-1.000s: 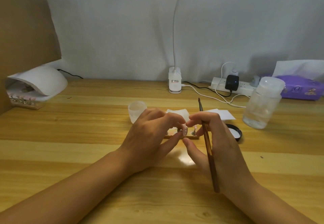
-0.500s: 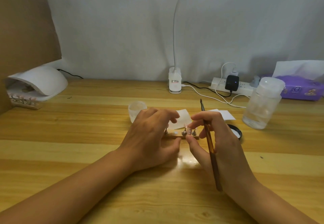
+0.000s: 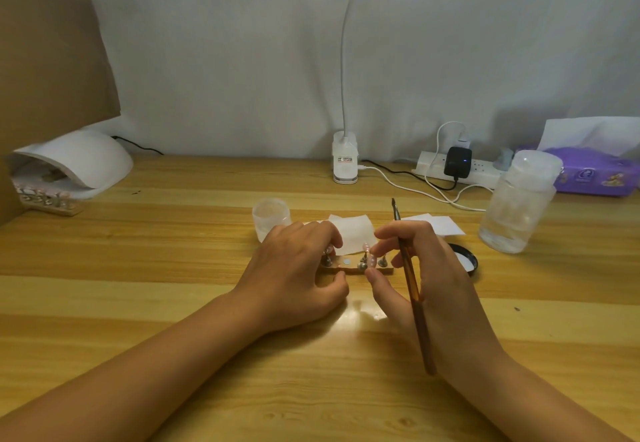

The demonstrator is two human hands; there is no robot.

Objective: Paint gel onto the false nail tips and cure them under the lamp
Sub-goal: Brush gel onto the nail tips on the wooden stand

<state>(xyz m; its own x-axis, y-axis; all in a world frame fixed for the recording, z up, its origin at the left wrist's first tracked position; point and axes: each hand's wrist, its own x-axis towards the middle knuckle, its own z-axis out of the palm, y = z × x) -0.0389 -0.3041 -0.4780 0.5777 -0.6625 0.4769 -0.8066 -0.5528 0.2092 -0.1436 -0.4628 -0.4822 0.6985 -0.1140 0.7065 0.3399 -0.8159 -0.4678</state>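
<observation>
A small wooden nail stand (image 3: 349,270) with metal pegs lies on the table between my hands. My left hand (image 3: 298,268) curls over its left end, fingers on top and thumb at its front edge. My right hand (image 3: 436,279) holds a brown brush (image 3: 411,289) along its fingers, bristles pointing away from me. That hand's thumb and forefinger also pinch a pale pink nail tip (image 3: 371,261) just above the stand's right pegs. Another tip (image 3: 365,246) stands on a peg beside it. The white curing lamp (image 3: 79,161) sits far left.
A second rack of nail tips (image 3: 45,196) lies before the lamp. A frosted jar (image 3: 270,216), paper squares (image 3: 353,234), a black lid (image 3: 467,260), a large clear bottle (image 3: 519,199), a power strip (image 3: 485,169), a desk lamp base (image 3: 345,161) and a purple tissue pack (image 3: 595,175) surround the work spot.
My left hand let go of the tip both hands were pinching and moved back to the stand's left end. My right hand keeps the tip and brush over the stand.
</observation>
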